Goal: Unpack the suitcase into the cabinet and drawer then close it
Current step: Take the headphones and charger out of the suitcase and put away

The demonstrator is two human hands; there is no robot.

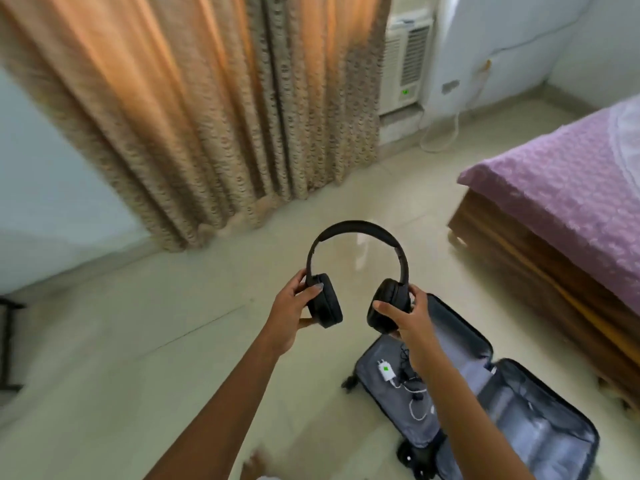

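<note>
Black headphones (pixel 353 226) held in the air above the floor (pixel 121 323), headband uppermost. The left hand (pixel 292 306) grips the left ear cup and the right hand (pixel 412 317) the right one, hands apart. Below the right forearm the suitcase (pixel 519 410) lies open on the floor near the bed (pixel 561 188); a white charger (pixel 385 370) with cables rests in its left half.

Pale, glossy tiled floor (pixel 121 341). Spread open flat on it at lower right, dark suitcase (pixel 460 322) with grey lining, near wooden bed (pixel 519 265) base. Farther back, patterned curtain (pixel 225 223) hems touching the tiles.
</note>
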